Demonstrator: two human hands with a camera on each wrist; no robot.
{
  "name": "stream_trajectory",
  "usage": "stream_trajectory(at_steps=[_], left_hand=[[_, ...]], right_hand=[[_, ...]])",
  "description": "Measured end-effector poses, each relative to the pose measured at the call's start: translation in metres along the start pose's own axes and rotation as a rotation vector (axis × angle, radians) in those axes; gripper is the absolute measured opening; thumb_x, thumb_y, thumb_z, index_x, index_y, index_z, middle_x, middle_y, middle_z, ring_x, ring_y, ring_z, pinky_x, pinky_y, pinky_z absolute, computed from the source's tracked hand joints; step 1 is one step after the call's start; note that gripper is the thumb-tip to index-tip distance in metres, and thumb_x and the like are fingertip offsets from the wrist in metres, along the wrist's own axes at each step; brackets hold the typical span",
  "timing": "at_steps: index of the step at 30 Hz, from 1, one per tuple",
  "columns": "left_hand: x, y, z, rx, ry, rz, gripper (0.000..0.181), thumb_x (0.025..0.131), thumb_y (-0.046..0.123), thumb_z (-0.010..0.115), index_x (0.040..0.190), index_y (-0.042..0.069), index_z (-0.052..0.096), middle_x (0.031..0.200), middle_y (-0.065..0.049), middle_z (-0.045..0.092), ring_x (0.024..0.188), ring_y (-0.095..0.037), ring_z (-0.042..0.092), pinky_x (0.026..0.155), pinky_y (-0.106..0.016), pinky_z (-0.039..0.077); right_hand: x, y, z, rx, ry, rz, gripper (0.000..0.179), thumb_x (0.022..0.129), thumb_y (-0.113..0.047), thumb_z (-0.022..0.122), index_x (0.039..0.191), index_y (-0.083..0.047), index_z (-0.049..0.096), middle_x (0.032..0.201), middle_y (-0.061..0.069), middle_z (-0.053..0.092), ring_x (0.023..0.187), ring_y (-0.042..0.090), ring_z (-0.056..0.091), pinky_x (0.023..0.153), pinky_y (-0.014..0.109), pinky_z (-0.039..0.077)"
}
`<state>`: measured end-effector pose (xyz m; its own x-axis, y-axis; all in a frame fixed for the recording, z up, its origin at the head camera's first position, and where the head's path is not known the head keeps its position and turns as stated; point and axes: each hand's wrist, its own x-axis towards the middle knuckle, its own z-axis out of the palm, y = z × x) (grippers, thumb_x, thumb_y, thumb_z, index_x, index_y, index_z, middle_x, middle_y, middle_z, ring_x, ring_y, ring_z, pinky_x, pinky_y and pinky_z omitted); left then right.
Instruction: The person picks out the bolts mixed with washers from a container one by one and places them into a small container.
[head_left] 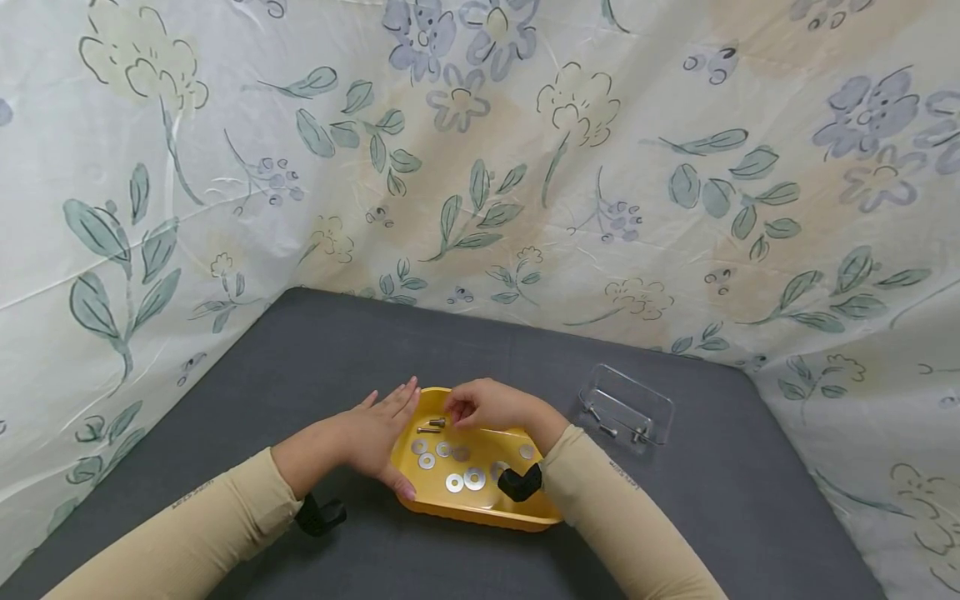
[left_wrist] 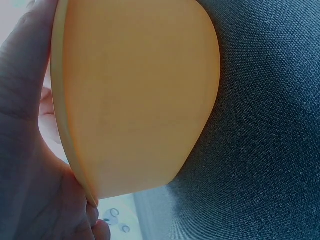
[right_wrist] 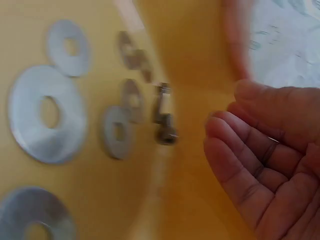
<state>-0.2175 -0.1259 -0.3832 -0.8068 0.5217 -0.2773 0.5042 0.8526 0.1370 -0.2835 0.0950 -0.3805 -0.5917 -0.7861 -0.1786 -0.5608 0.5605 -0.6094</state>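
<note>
My left hand [head_left: 378, 433] rests along the left rim of a yellow plastic tray [head_left: 480, 512], fingers stretched toward its far corner and thumb on the near side. The tray's outer wall [left_wrist: 140, 95] fills much of the left wrist view. Over the far part of the tray hovers my right hand [head_left: 491, 404], fingers loosely bent, with no object showing between them. Below its fingertips lie two metal screws [head_left: 428, 430], seen end-on beside the right hand's fingers [right_wrist: 225, 145]. Several flat washers [head_left: 474, 478] are spread over the tray floor.
A clear plastic box [head_left: 630, 400] with a few screws [head_left: 600, 421] in it stands right of the tray. Both are on a dark grey table [head_left: 360, 350]. Floral fabric [head_left: 480, 167] hangs behind the table and on both sides. Black straps [head_left: 321, 515] circle the wrists.
</note>
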Motion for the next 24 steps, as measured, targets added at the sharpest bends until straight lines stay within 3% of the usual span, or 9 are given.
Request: stream_trajectory(at_steps=[7, 13, 24], left_hand=[[-0.001, 0.000, 0.000, -0.003, 0.011, 0.020, 0.139, 0.048, 0.086, 0.053, 0.147, 0.004, 0.003, 0.153, -0.011, -0.007, 0.140, -0.025, 0.002, 0.108, -0.054, 0.009], [-0.001, 0.000, 0.001, -0.002, 0.007, 0.010, 0.139, 0.047, 0.086, 0.053, 0.147, 0.005, 0.002, 0.153, -0.009, -0.008, 0.140, -0.024, 0.001, 0.108, -0.054, 0.009], [-0.001, 0.000, -0.001, -0.008, 0.005, 0.015, 0.138, 0.048, 0.085, 0.056, 0.147, 0.004, 0.002, 0.153, -0.010, -0.008, 0.140, -0.026, 0.002, 0.108, -0.055, 0.009]], right_hand=[[0.010, 0.003, 0.019, -0.110, -0.043, 0.043, 0.034, 0.084, -0.011, 0.066, 0.117, -0.007, 0.058, 0.078, -0.005, 0.057, 0.067, 0.006, 0.052, 0.064, 0.018, 0.046], [0.016, 0.009, 0.025, -0.154, -0.056, 0.038, 0.025, 0.084, -0.011, 0.065, 0.109, -0.009, 0.059, 0.070, -0.006, 0.053, 0.060, 0.006, 0.050, 0.057, 0.017, 0.043], [0.017, 0.010, 0.028, -0.184, -0.045, 0.068, 0.015, 0.084, -0.012, 0.066, 0.099, -0.012, 0.064, 0.072, -0.008, 0.055, 0.062, 0.005, 0.051, 0.060, 0.017, 0.044]])
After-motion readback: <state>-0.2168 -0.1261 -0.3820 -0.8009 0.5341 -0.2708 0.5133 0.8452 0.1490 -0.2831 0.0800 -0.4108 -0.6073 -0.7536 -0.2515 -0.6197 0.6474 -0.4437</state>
